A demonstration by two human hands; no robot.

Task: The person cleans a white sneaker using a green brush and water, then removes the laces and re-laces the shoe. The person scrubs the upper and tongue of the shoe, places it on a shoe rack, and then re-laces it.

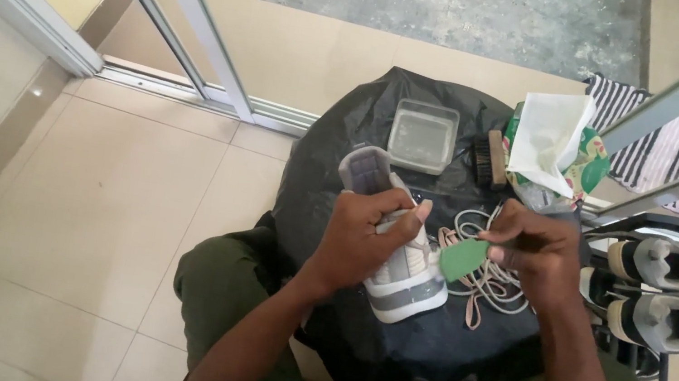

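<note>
The person sat with a black sheet (333, 171) spread over the lap and floor, probably to catch drips and dirt. The left hand (359, 235) was wrapped around a grey and white shoe (400, 270), its fingers closed over the upper so the shoe lay tilted on the sheet with its sole (366, 170) turned up and away; that grip steadied it and presented its side to the other hand. The right hand (536, 251) pinched a small green pad (463, 258) between closed fingers, the pad touching or just beside the shoe's side, seemingly to rub it.

The laces (486, 275) lay loose on the sheet under the right hand, out of the shoe, which left the upper bare. Beyond the shoe stood a clear tub (422, 135), whether with water I could not tell, and beside it a brush (484, 160), both near enough to reach. A green bag with white cloth (550, 139) sat by the brush. To the right, more shoes (671, 296) rested on a rack, apart from the work.
</note>
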